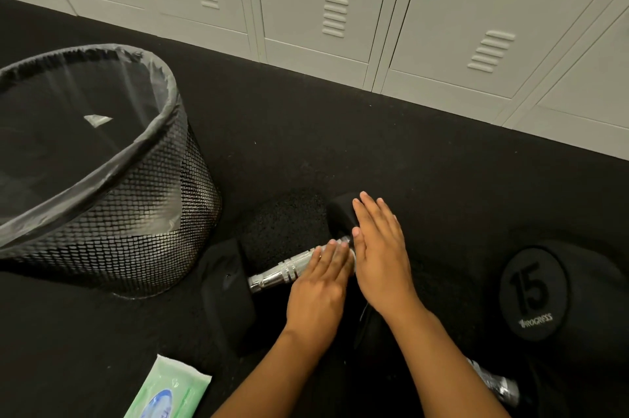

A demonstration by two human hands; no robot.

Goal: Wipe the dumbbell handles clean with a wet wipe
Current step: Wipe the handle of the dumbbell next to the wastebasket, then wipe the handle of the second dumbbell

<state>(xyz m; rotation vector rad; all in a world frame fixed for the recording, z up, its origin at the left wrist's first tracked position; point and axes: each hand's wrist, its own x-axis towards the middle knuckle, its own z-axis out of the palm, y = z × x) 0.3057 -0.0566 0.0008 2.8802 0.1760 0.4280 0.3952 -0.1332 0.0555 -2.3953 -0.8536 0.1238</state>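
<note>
Black gym flooring (340,131) holds the dumbbell handle (286,269) beneath our flat, straight-fingered left hand (318,288) and right hand (379,257).

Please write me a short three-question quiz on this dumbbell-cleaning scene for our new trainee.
1. True or false: the left hand lies with straight fingers on the chrome handle of the dumbbell on the floor.
2. What number is printed on the second dumbbell's end? A) 10 B) 15 C) 25
3. Fill in: the green wipes pack lies at the bottom of the view, below the mesh ____.

Key: 1 true; 2 B; 3 bin. The right hand also lies flat, fingers reaching the far dumbbell head; no loose wipe is visible.
</note>
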